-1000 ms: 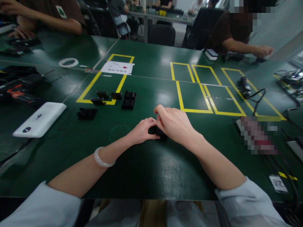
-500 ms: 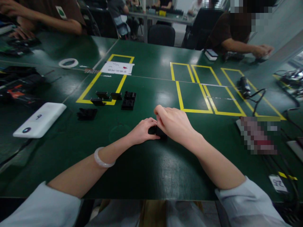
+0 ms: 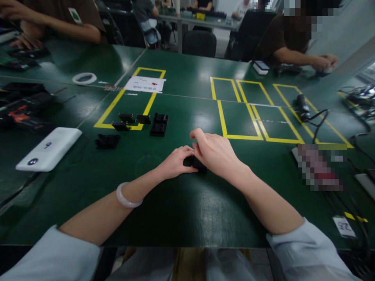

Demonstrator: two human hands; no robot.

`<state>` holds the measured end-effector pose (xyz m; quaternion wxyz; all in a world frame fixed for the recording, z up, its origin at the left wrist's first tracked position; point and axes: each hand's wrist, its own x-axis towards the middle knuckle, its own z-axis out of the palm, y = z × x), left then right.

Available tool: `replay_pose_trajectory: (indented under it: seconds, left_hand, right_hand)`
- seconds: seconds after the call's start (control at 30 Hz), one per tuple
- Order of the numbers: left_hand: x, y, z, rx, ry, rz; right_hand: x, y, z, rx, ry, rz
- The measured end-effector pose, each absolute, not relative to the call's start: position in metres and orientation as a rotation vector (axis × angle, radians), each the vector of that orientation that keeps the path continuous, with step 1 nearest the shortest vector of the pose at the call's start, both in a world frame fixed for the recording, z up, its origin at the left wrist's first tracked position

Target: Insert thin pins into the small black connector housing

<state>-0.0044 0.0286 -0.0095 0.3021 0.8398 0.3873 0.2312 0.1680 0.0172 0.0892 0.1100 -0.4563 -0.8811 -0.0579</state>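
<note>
Both my hands meet at the middle of the green table (image 3: 181,210) over a small black plastic part (image 3: 193,163). My left hand (image 3: 175,162), a white bangle on its wrist, curls its fingers round the part's left side. My right hand (image 3: 215,152) arches over it from the right, fingers bent and pinching its top. Most of the part is hidden under my fingers. Further left lie more black parts: a stacked block (image 3: 159,124), three flat pieces (image 3: 129,119) on the yellow tape outline, and one piece (image 3: 108,141) alone.
A white device (image 3: 49,148) lies at left, a white tape ring (image 3: 84,78) and a paper sheet (image 3: 145,83) further back. Yellow taped rectangles (image 3: 249,113) mark the right half, with a black tool and cable (image 3: 303,107). Other people's arms rest at the far edge.
</note>
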Motion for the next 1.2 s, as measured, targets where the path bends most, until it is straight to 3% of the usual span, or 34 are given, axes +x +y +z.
replay_pose_trajectory:
  seconds: [0.3, 1.2]
  left_hand:
    - [-0.0049, 0.0288, -0.0111, 2.236, 1.05, 0.598]
    - [-0.0051, 0.0291, -0.0132, 2.246, 1.067, 0.594]
  right_hand:
    - [0.1702, 0.0179, 0.087, -1.321, -2.601, -0.293]
    - [0.17, 0.0176, 0.0888, -1.326, -2.601, -0.211]
